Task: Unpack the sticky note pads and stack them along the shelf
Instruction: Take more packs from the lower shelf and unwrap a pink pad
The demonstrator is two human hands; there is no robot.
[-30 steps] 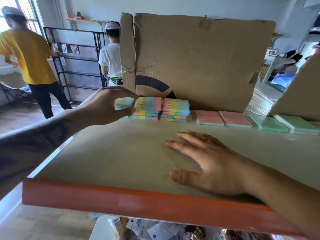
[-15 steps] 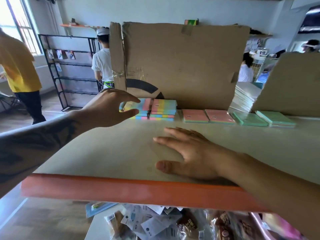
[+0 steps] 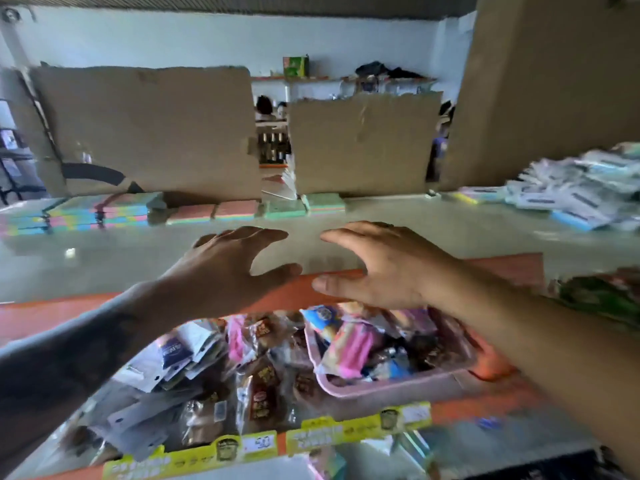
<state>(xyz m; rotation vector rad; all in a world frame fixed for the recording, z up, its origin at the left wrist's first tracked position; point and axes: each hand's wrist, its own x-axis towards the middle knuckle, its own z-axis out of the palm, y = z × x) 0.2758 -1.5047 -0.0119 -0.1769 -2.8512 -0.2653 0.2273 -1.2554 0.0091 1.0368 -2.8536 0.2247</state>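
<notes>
While both hands hover empty at the shelf's orange front edge, left hand and right hand spread wide, the wrapped sticky note pads lie far right, nearer the right hand. Below, a pink tray holds snack packets. Stacked pads run sideways along the cardboard.

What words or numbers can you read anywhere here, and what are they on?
"90": a guess, on the white price tag in the yellow label strip below.
Yellow label strip's other print: too blurred to read.
Snack packets: print too blurred.
Wrapped packs on the shelf: too blurred.
</notes>
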